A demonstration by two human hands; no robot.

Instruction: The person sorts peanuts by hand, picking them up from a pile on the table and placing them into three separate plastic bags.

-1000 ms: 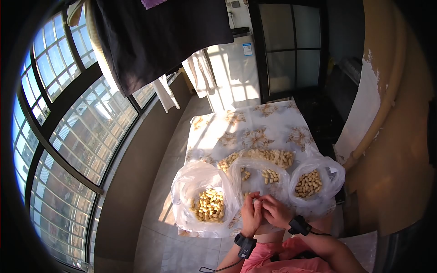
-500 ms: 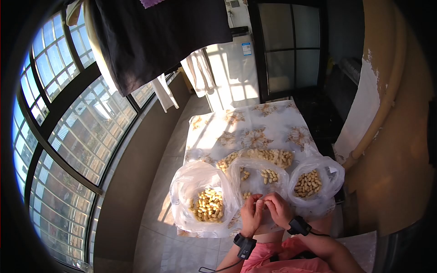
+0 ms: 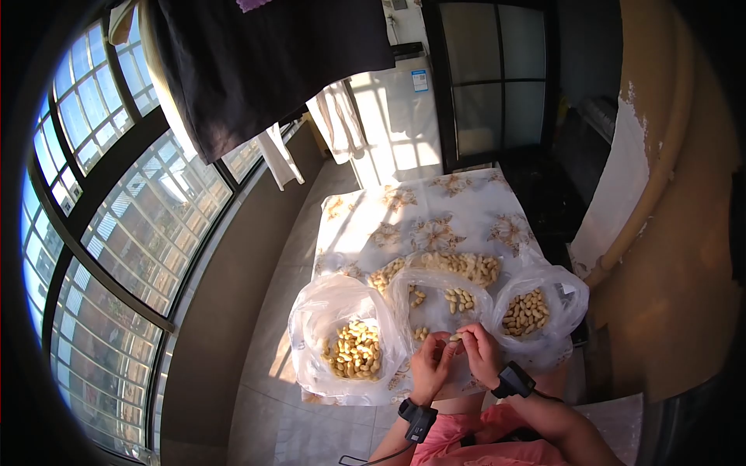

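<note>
My right hand pinches a peanut in its shell between thumb and fingertips, above the near edge of the middle plastic bag. Close beside it, my left hand is closed with curled fingers; whatever it may hold is hidden. Inside the middle bag lie small groups of peanuts. To the left, an open plastic bag contains a sunlit heap of peanuts. On the right, another open bag holds more peanuts.
A flowered cloth covers the table. Beyond the middle bag is a long pile of peanuts. Dark clothing hangs overhead near the barred window. A pipe runs along the right wall.
My hands have drawn slightly apart at the fingertips, and the right one has risen a little. A peanut now shows in its fingers. The bags look the same.
</note>
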